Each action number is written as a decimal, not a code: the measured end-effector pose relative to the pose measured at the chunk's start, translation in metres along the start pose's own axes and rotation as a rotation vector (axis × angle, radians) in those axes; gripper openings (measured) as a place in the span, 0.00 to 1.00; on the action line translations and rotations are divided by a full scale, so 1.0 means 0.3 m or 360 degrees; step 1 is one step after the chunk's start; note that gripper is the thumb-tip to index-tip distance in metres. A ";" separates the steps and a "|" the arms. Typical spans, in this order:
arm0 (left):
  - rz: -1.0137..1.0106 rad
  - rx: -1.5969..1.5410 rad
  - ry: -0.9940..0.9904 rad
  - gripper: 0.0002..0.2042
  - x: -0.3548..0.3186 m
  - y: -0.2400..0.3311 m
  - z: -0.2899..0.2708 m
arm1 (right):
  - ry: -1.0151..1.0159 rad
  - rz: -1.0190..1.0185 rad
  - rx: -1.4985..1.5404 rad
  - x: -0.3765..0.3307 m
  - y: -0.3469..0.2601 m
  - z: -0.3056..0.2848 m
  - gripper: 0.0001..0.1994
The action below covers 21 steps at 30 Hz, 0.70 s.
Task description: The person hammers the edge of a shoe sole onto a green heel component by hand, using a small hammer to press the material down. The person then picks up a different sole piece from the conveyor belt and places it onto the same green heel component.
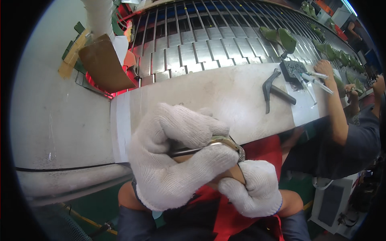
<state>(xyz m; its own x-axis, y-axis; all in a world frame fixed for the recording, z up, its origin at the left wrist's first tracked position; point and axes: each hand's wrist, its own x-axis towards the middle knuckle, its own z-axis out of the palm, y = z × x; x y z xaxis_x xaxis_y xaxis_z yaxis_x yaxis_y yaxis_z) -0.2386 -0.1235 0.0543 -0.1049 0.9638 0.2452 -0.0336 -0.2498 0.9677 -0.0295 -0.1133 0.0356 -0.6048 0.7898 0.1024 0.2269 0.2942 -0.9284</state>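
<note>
In front of me, both hands wear white knitted gloves and hold a tan, shoe-like piece (234, 175) between them. It has a curved edge and a glittery band (241, 153) at its right end; most of it is hidden by the gloves. My left hand (181, 154) is closed around its left and upper side, along with a dark metal rod (184, 152) whose ends are covered. Lower right, my right hand (254, 188) is closed on the piece's right end, thumb against the tan surface.
A dark-handled hammer (283, 94) lies on the pale worktop (237, 94), beside a black box of small bits (296, 71) and syringe-like tubes (317, 82). Behind runs a metal slat conveyor (197, 52) carrying green shoe lasts (281, 38). A co-worker's arm (335, 108) reaches in from the right; brown cardboard (105, 66) stands left.
</note>
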 end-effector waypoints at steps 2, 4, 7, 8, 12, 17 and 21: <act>0.0252 0.0153 0.0066 0.13 0.009 -0.001 -0.003 | -0.0076 -0.0081 -0.0157 0.029 -0.006 -0.005 0.12; 0.0238 0.0209 0.0206 0.11 0.006 -0.017 -0.014 | -0.0168 -0.0249 -0.0225 0.055 -0.001 -0.004 0.12; 0.0307 0.0272 0.0411 0.09 0.008 -0.059 -0.049 | -0.0025 -0.0194 -0.0073 0.062 0.040 -0.011 0.10; 0.0340 0.0290 0.0454 0.08 -0.007 -0.071 -0.064 | -0.0028 -0.0120 -0.0031 0.062 0.042 -0.012 0.11; 0.0392 0.0482 0.0532 0.15 -0.037 -0.079 -0.087 | -0.0008 -0.0325 -0.0118 0.087 0.064 0.010 0.11; 0.0539 0.0857 0.0337 0.20 -0.040 -0.073 -0.124 | 0.0076 -0.0404 -0.0165 0.097 0.063 0.036 0.12; 0.0406 0.0880 0.0397 0.21 -0.059 -0.065 -0.130 | 0.0069 -0.0378 -0.0206 0.103 0.051 0.045 0.13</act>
<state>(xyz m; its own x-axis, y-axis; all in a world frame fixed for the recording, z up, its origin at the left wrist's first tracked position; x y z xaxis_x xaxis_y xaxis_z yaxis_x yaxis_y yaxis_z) -0.2749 -0.1393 0.0288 -0.2716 0.8134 0.5144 0.5318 -0.3186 0.7846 -0.0550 -0.0918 0.0196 -0.6202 0.7118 0.3297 0.1799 0.5381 -0.8234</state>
